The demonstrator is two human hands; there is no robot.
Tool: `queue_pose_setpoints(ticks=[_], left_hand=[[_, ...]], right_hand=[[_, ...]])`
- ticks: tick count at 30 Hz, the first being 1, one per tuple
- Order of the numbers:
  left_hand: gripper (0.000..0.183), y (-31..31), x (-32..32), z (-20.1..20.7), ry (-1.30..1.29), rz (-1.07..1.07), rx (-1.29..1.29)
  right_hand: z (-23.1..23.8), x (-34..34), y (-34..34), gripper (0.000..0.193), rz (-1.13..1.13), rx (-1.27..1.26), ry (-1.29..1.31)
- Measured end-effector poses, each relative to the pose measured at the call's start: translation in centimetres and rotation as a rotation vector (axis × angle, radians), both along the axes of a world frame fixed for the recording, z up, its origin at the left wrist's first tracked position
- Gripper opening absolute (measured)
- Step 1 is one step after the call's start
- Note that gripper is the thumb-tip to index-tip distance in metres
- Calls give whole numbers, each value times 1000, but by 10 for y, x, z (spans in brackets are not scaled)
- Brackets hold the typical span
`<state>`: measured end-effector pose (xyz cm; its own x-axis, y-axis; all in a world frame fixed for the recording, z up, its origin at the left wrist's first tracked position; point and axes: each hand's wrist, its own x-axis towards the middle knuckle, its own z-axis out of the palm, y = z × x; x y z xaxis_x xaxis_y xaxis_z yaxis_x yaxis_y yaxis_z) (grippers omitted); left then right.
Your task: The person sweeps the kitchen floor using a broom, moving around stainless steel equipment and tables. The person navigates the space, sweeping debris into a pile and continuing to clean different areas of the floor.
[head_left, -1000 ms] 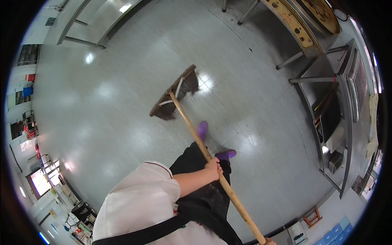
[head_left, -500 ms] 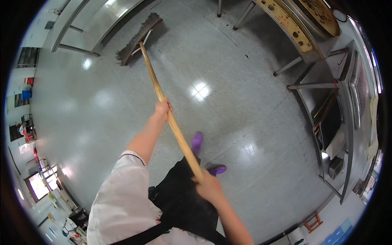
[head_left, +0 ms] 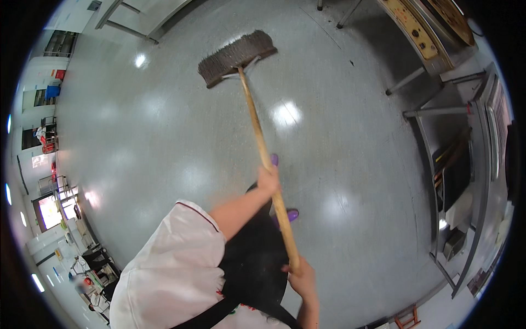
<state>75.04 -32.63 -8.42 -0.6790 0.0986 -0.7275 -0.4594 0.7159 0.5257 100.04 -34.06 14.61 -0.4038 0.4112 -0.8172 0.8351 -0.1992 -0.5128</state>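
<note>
A wide push broom (head_left: 253, 112) with a long wooden handle is in both my hands. My left hand (head_left: 268, 180) wraps the handle partway down the shaft, in front of my black apron. Lower, by my right hip, my right hand (head_left: 301, 272) grips the top end of the handle. The dark bristle head (head_left: 235, 57) is tilted up, its bristles facing away from me; whether it touches the grey floor I cannot tell. Two metal braces join the head to the handle. Under the handle show my purple boots (head_left: 292, 214).
A metal table (head_left: 156, 13) stands at the far left. To the far right is a stained yellow cooking unit with knobs (head_left: 408, 27) on metal legs. A steel rack (head_left: 438, 112) with trays lines the right side. People and furniture appear at the far left rim.
The broom head has swung to the right and turned so its bristles show more. Both hands have come nearer to my body, keeping their grip on the handle.
</note>
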Motion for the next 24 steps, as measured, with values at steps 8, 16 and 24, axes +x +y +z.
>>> queue_pose_setpoints(ticks=[8,16,24], left_hand=[[24,-136,308,172,-1267,-129,-47],[26,-195,459,137,-1080,308,-176],[23,-143,292,111,-687,450,-178]], right_hand=[[249,293,-126,27,25,-40,-600],[309,381,-218,32,82,-83,-968],[168,379,-254,33,67,-23,-828]])
